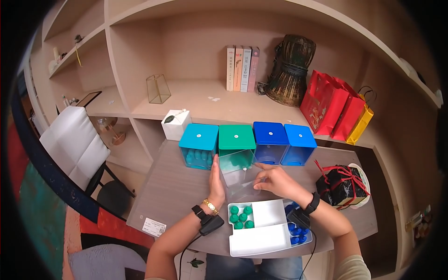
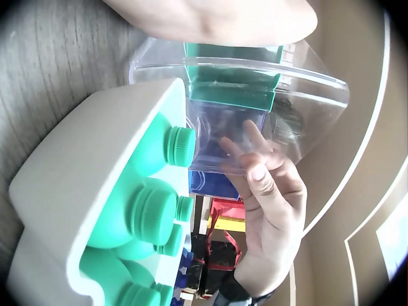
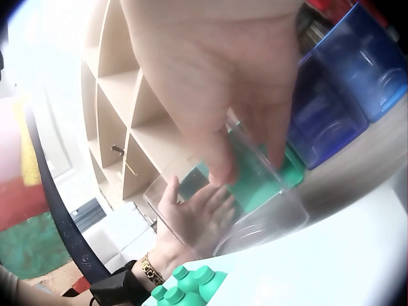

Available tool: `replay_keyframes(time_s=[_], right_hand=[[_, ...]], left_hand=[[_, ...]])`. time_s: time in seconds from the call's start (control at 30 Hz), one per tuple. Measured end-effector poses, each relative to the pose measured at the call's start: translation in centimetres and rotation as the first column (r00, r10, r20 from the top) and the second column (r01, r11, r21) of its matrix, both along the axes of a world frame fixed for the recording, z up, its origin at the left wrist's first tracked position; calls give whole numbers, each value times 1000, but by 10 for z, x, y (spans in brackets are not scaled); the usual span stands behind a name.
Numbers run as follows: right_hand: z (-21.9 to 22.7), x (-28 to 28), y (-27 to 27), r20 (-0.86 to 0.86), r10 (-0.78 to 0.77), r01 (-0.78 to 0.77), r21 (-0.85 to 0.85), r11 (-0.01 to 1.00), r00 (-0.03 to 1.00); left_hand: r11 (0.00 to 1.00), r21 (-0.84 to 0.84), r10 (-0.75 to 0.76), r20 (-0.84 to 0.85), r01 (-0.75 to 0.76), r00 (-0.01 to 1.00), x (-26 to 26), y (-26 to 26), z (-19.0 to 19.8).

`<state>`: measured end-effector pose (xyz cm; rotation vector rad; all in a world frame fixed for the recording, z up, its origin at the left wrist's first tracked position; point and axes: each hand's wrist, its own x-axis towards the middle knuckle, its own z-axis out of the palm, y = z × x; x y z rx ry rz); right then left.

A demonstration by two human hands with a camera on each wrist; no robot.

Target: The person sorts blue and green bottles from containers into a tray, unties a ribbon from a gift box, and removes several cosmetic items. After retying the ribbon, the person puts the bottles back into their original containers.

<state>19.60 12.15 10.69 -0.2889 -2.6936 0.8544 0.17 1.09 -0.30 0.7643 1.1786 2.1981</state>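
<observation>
A clear plastic box (image 1: 239,179) is held up between both hands, in front of the green box (image 1: 237,136). My left hand (image 1: 216,184) lies along its left side, fingers straight against the wall in the right wrist view. On the other side, my right hand (image 1: 279,182) pinches the box's edge between thumb and fingers. Just below stands a white divided tray (image 1: 259,240). Several green bottles (image 1: 241,217) with ribbed caps fill its back left compartment, and several blue bottles (image 1: 298,229) lie along its right side.
A teal box (image 1: 199,133) with bottles inside, a dark blue box (image 1: 270,134) and a bright blue box (image 1: 301,135) line up with the green one. A black gift box (image 1: 343,186) with red ribbon sits at the right. Behind are shelves with books (image 1: 241,69) and red bags (image 1: 323,103).
</observation>
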Motion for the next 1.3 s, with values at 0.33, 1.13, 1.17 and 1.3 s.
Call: replay_keyframes(time_s=[0.33, 1.13, 1.17, 1.3], right_hand=[[6, -7, -3, -44, -99, 102, 73, 992, 994], [14, -49, 8, -268, -235, 354, 611, 709, 934], [13, -53, 13, -253, -223, 336, 642, 689, 941], [-5, -74, 42, -153, -276, 304, 677, 670, 949]], left_hand=[[998, -45, -46, 15, 47, 999, 0, 0, 1], [981, -190, -67, -110, 46, 992, 1, -6, 8], [979, -201, -68, -123, 42, 990, 0, -5, 9], [969, -246, -73, -174, 28, 982, 0, -5, 9]])
